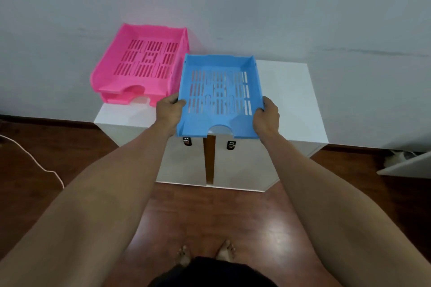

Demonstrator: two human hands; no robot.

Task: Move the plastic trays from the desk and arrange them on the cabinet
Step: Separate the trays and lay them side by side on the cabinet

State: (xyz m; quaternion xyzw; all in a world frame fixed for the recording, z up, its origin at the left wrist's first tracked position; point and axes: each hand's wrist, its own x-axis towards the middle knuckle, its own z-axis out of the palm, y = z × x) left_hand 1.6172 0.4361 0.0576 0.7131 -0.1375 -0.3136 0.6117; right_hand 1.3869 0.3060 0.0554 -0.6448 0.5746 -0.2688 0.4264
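Note:
A blue slotted plastic tray (219, 93) is over the middle of the white cabinet (289, 98), its front edge overhanging the cabinet's front. My left hand (169, 109) grips its left side wall and my right hand (267, 116) grips its right side wall. Whether the tray rests on the top or hovers just above it, I cannot tell. To its left, a stack of two pink trays (142, 63) sits on the cabinet's left part, close against the blue tray's far left corner.
The cabinet stands against a grey wall, with two doors and dark handles (231, 145) below the blue tray. White cabinet top shows to the right of the blue tray. A white cable (35, 161) lies on the wooden floor at left. A white board (405, 165) sits low at right.

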